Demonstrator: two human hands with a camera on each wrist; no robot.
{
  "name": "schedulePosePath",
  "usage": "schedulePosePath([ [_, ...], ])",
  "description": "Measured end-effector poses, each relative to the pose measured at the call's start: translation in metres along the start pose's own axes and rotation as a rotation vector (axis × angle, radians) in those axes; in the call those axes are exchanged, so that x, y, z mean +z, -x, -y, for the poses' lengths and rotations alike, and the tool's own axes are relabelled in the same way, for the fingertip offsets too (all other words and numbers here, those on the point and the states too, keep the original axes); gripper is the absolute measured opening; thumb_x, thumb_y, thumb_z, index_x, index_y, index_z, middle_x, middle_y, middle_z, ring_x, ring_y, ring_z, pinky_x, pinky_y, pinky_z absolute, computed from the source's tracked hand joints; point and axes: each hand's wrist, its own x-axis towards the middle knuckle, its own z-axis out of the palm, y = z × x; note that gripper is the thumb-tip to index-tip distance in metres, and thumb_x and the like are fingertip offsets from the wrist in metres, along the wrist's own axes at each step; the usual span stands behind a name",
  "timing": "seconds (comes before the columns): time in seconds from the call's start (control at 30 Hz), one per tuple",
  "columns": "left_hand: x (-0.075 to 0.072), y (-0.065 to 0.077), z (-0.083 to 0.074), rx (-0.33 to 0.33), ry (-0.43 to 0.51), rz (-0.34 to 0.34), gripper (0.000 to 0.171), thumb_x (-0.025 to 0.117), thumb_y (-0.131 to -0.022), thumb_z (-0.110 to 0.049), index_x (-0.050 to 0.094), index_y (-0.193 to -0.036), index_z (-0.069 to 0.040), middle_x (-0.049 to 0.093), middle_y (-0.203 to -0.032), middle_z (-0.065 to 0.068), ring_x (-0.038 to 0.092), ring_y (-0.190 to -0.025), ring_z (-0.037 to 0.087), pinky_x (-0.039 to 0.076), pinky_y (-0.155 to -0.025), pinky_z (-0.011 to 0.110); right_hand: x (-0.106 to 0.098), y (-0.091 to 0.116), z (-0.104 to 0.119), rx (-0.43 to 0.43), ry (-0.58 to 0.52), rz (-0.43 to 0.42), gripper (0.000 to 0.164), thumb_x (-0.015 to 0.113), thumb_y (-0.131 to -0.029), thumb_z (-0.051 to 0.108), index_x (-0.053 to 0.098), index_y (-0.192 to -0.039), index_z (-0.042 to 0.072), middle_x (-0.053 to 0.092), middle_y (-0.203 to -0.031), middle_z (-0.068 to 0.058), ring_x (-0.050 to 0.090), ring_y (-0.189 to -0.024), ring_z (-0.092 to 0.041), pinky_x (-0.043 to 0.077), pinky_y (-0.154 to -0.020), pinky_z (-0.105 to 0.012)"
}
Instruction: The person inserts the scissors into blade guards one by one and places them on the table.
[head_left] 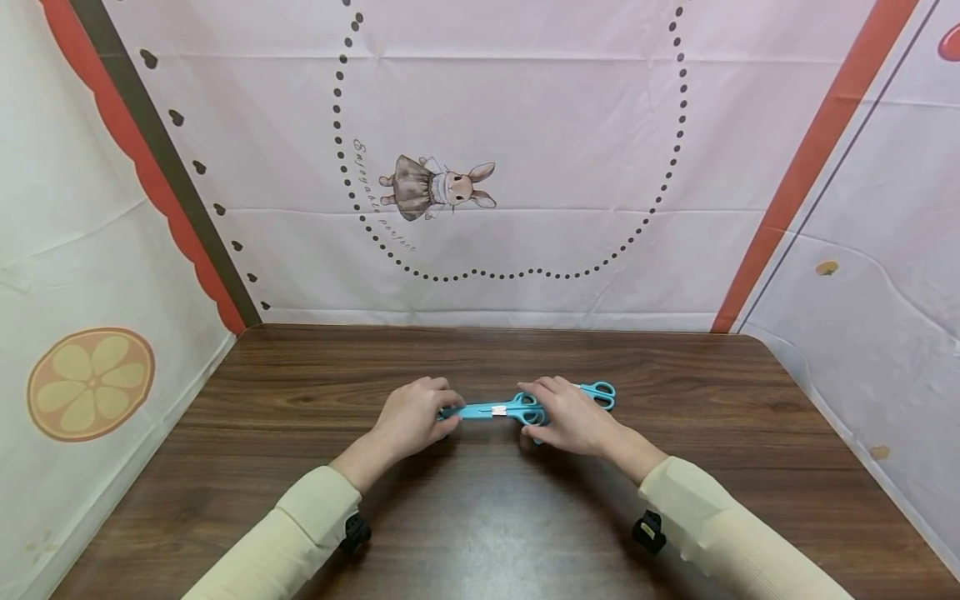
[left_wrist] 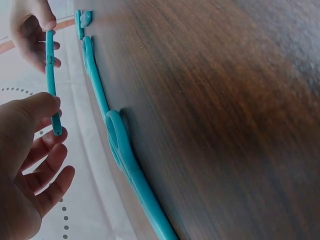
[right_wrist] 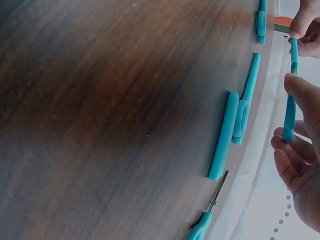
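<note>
A pair of scissors [head_left: 477,412] with teal handles and a teal cover over the blades spans between my hands. A small white label shows on it. My left hand [head_left: 412,415] pinches the covered tip end between thumb and fingers. At the handle end, my right hand [head_left: 573,417] holds the loops. In the left wrist view the held scissors [left_wrist: 50,75] appear edge-on, raised off the table. The right wrist view shows the held scissors [right_wrist: 290,112] with the right thumb against one face and fingers behind.
More teal scissors lie along the wooden table [head_left: 480,517]; one handle [head_left: 587,388] shows right of my right hand. In the right wrist view, scissors with bare metal blades [right_wrist: 217,192] lie near a teal piece [right_wrist: 223,137]. Covered scissors [left_wrist: 147,195] lie below my left hand. Printed cloth [head_left: 525,167] hangs behind.
</note>
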Motion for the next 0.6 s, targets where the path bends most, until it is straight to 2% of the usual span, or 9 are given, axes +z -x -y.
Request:
schedulePosePath([
  [0.3, -0.0014, 0.0001, 0.0002, 0.010, 0.007, -0.027, 0.012, 0.072, -0.080, -0.026, 0.072, -0.091, -0.022, 0.059, -0.082, -0.008, 0.049, -0.066, 0.006, 0.040, -0.052, 0.021, 0.0012, -0.0011, -0.0006, 0.001, 0.027, -0.029, 0.057, 0.072, -0.077, 0.039, 0.058, -0.119, 0.004, 0.062, -0.101, -0.008, 0.057, -0.087, -0.019, 0.048, -0.072, -0.035],
  [0.6, -0.0022, 0.0023, 0.0006, 0.017, -0.008, -0.033, 0.015, 0.071, -0.080, -0.028, 0.072, -0.093, -0.021, 0.059, -0.081, -0.006, 0.047, -0.063, 0.006, 0.037, -0.049, 0.019, 0.0001, -0.0007, -0.0003, 0.040, 0.045, -0.034, 0.055, 0.072, -0.075, 0.044, 0.059, -0.117, 0.010, 0.063, -0.095, -0.002, 0.058, -0.082, -0.016, 0.047, -0.065, -0.031],
])
